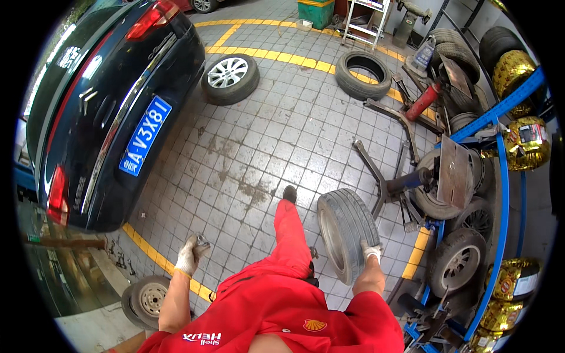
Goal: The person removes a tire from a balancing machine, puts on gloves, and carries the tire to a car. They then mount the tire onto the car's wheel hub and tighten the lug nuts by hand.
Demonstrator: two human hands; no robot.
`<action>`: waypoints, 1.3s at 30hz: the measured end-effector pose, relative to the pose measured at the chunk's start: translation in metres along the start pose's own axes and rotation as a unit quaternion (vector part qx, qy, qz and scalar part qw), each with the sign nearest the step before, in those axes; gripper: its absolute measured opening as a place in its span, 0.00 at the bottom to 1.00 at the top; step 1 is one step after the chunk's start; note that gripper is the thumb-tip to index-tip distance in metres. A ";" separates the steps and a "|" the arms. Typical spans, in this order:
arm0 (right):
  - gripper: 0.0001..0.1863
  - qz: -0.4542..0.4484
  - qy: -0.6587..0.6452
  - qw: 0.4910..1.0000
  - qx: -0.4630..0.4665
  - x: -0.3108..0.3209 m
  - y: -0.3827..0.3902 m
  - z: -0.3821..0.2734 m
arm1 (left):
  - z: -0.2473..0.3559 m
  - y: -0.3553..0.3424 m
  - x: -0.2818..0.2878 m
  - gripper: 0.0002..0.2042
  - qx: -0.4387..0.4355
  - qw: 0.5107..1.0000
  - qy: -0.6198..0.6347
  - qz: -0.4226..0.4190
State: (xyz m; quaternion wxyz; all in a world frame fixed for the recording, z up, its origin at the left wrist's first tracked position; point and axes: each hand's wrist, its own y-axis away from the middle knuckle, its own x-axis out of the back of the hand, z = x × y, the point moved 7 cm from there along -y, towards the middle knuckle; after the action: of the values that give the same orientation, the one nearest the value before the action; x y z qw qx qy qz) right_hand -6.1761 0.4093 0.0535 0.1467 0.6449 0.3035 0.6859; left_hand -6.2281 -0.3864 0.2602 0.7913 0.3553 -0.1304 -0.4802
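Note:
My right hand [371, 250], in a white work glove, grips the tread of a car wheel [357, 226] with a dark tyre. The wheel stands on edge beside my right leg, leaning a little, with its pale rim turned toward my legs. Out to the left, my left hand [190, 255] wears a similar glove with a yellow cuff. Its fingers are curled around a small greyish thing that I cannot make out.
A dark car [112, 112] stands at left. On the tiled floor [235, 147] lie a wheel [231, 79] and a bare tyre [363, 75]. Metal stands [406, 182] and a blue rack [502, 194] with tyres line the right. More wheels [149, 299] lie at lower left.

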 end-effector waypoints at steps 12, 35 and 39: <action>0.57 -0.019 -0.061 0.980 0.189 0.024 0.005 -0.441 | 0.160 -0.185 -0.090 0.16 0.026 0.999 -0.007 0.045; 0.61 -0.086 -0.086 0.976 0.180 0.021 -0.080 -0.841 | 0.458 -0.576 -0.374 0.32 0.063 0.977 -0.198 -0.052; 0.53 0.014 -0.160 0.968 0.194 0.035 -0.076 -0.930 | 0.552 -0.611 -0.455 0.31 0.031 0.980 -0.186 -0.067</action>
State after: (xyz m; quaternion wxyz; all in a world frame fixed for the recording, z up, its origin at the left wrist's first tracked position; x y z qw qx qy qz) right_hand -7.1005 0.2776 0.0497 0.0558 0.7666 0.3942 0.5038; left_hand -7.1675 -0.4146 0.2950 0.7078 0.2921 -0.2656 -0.5858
